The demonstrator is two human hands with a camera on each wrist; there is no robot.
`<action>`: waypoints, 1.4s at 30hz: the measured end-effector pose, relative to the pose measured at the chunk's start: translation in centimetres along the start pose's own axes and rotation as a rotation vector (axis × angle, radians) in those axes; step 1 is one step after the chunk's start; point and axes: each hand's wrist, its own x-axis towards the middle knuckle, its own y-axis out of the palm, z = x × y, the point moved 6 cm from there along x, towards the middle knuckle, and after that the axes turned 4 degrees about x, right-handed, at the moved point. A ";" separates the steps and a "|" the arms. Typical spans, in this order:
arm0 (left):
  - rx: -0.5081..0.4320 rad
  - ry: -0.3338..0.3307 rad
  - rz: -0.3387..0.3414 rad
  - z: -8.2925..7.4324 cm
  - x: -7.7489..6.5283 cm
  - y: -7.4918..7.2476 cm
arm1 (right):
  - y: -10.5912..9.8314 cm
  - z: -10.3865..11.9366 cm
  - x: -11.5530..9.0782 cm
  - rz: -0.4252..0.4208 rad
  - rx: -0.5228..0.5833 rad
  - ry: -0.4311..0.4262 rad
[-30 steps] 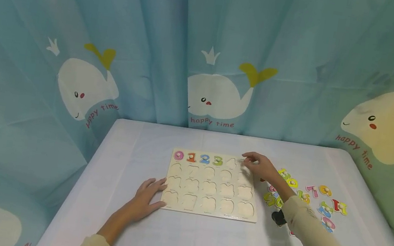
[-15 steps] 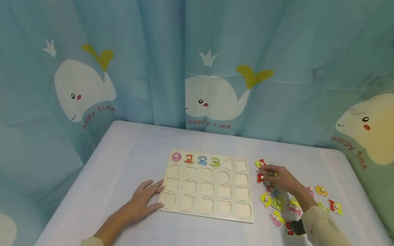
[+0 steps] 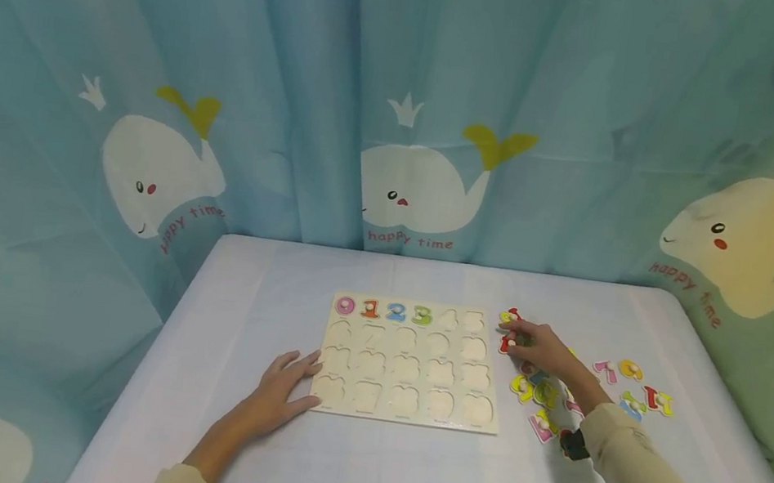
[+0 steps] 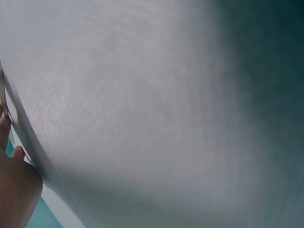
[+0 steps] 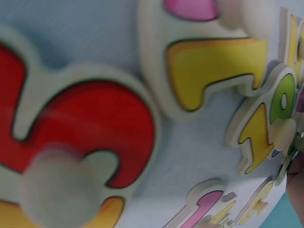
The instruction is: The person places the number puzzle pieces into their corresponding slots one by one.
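A pale wooden number board point(image 3: 373, 414) lies on the table, with coloured 0, 1, 2 and 3 pieces point(image 3: 383, 310) in its top row and bare recesses elsewhere. My left hand point(image 3: 280, 391) rests at the board's left edge, fingers spread and thumb at the lower corner; in the left wrist view the hand point(image 4: 19, 190) shows only at the edge. Right of the board, my right hand point(image 3: 544, 353) reaches over a red number piece point(image 3: 506, 342), index finger stretched above it and thumb beside it. I cannot tell whether the fingers pinch its knob.
Several knobbed number pieces lie loosely right of the board, among them a pink 7 point(image 3: 605, 371), an orange piece point(image 3: 631, 370) and a red-and-yellow piece point(image 3: 657, 401). A large red-and-orange piece point(image 5: 123, 128) fills the right wrist view's left. A whale-print curtain point(image 3: 297, 138) hangs behind the table.
My right hand has moved from the board's top right corner rightward to the loose pieces, then slightly toward the red piece. The left hand stays at the board's edge.
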 end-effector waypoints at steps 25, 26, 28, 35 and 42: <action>0.011 -0.022 0.010 0.1 -0.2 0.0 | 3.9 3.9 3.1 -0.422 -0.032 -0.041; 0.009 -0.019 0.010 0.0 -0.2 0.0 | 4.3 4.1 3.3 -0.425 -0.028 -0.026; 0.002 -0.012 0.009 0.0 -0.2 0.0 | 5.0 4.2 3.9 -0.438 -0.054 0.015; -0.009 -0.011 0.010 0.1 -0.2 0.3 | 6.7 4.7 5.2 -0.453 -0.153 0.111; -0.010 -0.013 0.008 0.2 -0.1 0.1 | 7.3 5.8 6.0 -0.455 -0.170 0.176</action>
